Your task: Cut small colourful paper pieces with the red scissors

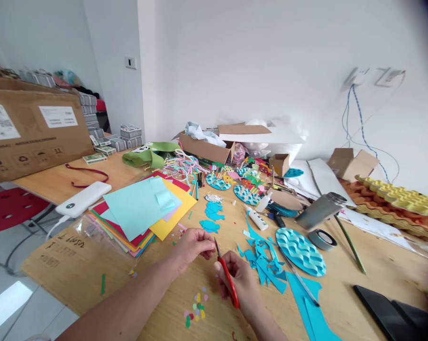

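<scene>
My right hand (237, 274) is closed around red-handled scissors (229, 280), whose blades point up and away from me. Close to the blade tips, my left hand (195, 246) is pinched; whatever sits between its fingertips is too small to make out. Blue paper fish (209, 226) lie on the table just beyond my left hand. Right of the scissors is a heap of blue paper scraps (267, 263). Small coloured paper dots (195, 308) are scattered on the wood below my hands.
Coloured paper sheets (139, 208) and a white power bank (82, 199) lie left. To the right are a wavy blue oval (301, 251), a glue bottle (258, 219), a tape roll (322, 239), a metal flask (322, 210), a pen (299, 277) and a phone (380, 310).
</scene>
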The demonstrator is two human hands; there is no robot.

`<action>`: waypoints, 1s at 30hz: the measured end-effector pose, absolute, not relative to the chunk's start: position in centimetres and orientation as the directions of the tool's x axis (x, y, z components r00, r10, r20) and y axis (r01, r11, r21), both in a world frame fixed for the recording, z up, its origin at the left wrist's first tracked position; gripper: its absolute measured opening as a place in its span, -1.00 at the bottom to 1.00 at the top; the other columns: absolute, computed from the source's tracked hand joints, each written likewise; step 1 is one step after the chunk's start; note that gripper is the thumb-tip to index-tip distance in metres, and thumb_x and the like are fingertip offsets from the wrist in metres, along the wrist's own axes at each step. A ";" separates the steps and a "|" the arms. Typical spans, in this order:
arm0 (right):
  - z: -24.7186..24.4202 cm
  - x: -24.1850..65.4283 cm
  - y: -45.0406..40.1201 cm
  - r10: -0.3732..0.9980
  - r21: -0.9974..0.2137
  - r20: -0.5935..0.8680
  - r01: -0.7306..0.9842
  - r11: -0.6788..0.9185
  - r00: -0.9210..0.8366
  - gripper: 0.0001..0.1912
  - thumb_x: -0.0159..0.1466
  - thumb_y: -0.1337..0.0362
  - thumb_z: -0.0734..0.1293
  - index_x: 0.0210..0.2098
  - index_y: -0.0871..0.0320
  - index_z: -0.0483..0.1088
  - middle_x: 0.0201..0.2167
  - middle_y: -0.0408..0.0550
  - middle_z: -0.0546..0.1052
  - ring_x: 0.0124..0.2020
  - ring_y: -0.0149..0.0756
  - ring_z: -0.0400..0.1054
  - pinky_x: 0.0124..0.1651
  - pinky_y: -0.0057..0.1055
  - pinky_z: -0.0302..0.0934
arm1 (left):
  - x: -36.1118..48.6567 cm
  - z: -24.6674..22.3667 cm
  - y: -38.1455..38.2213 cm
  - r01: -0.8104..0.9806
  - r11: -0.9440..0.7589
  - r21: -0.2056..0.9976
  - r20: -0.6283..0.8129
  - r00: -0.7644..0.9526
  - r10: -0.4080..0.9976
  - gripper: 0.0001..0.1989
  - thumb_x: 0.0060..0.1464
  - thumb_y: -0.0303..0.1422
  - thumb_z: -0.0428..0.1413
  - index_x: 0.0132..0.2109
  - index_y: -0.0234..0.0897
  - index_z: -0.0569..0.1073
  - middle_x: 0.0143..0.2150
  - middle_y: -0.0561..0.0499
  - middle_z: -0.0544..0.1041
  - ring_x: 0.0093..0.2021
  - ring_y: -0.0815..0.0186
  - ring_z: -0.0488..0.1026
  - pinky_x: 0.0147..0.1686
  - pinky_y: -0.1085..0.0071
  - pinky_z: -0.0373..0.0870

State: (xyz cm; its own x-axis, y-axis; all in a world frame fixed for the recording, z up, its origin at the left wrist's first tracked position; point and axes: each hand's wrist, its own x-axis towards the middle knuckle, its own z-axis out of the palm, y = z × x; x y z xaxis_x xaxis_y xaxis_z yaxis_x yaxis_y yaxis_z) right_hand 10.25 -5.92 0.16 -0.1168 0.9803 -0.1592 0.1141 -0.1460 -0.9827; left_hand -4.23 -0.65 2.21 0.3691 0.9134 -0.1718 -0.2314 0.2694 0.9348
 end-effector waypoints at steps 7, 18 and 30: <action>0.5 10.1 -5.9 0.978 -0.980 -0.177 0.109 -0.165 -0.111 -0.61 0.02 0.05 0.39 -0.55 0.12 0.12 -0.79 -0.37 0.26 -0.86 -0.55 0.12 -0.84 -0.65 -0.03 | -4.3 2.1 -0.6 -0.235 0.270 0.934 -0.173 0.362 0.916 -0.90 -0.25 -0.41 0.13 -0.50 -0.38 0.41 -0.59 0.05 0.43 -0.56 0.42 0.34 -0.47 0.45 0.27; 0.5 10.1 -5.9 0.979 -0.978 -0.178 0.123 -0.166 -0.097 -0.61 0.01 0.04 0.40 -0.55 0.12 0.13 -0.80 -0.36 0.27 -0.86 -0.54 0.12 -0.83 -0.63 -0.03 | -4.3 2.1 -0.6 -0.251 0.271 0.929 -0.171 0.358 0.918 -0.89 -0.24 -0.41 0.14 -0.49 -0.39 0.41 -0.59 0.04 0.43 -0.56 0.42 0.34 -0.48 0.45 0.27; 0.4 10.1 -5.9 0.980 -0.980 -0.172 0.118 -0.160 -0.104 -0.61 0.03 0.05 0.39 -0.55 0.12 0.12 -0.81 -0.37 0.27 -0.87 -0.55 0.12 -0.83 -0.64 -0.04 | -4.3 2.0 -0.6 -0.237 0.266 0.934 -0.166 0.371 0.914 -0.89 -0.25 -0.40 0.14 -0.50 -0.38 0.41 -0.58 0.05 0.44 -0.55 0.42 0.34 -0.47 0.46 0.27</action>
State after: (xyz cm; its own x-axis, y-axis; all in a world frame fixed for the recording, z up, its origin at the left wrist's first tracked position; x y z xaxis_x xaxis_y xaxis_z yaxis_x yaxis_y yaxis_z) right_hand 10.10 -5.90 0.40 -0.1041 0.9795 -0.1724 0.1183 -0.1599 -0.9800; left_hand -4.35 -0.55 2.03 0.3705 0.9138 -0.1663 -0.2369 0.2661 0.9344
